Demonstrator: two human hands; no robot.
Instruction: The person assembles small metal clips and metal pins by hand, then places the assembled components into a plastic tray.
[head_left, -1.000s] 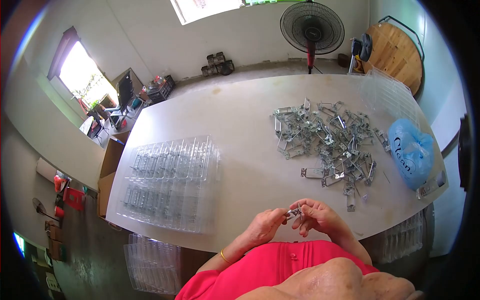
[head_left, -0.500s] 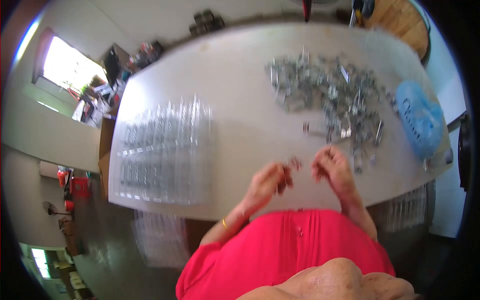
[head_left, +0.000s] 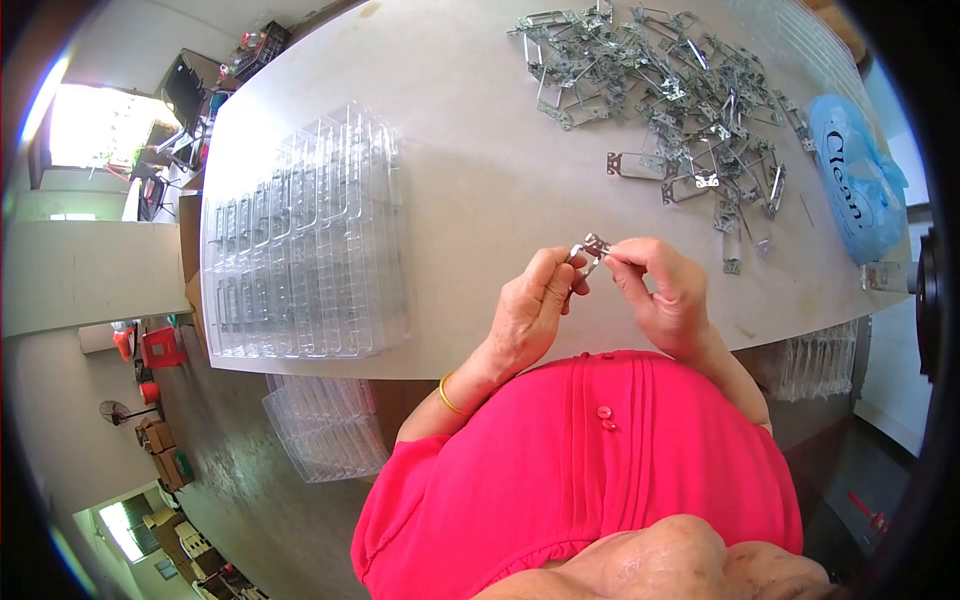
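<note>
My left hand (head_left: 530, 308) pinches a small metal bracket (head_left: 596, 243) between thumb and fingers, just above the table's near edge. The bracket has a notched end plate and thin side bars; part of it is hidden by my fingers. From the other side, my right hand (head_left: 665, 295) is closed, with its thumb and forefinger at the bracket's right side. A loose pile of similar metal brackets (head_left: 690, 120) lies beyond my right hand. To the left of my left hand is a clear plastic tray (head_left: 385, 290) with rows of metal pieces in its slots.
A blue plastic bag (head_left: 850, 180) marked "Clean" rests at the right of the pale table (head_left: 470, 150), near a small clear container (head_left: 880, 277). More clear trays (head_left: 330, 425) are below the table's front edge. A red stool (head_left: 162, 347) stands on the floor at left.
My right hand has come up to the bracket in my left hand, where a gap showed before. The view has shifted, so the table and its contents appear higher.
</note>
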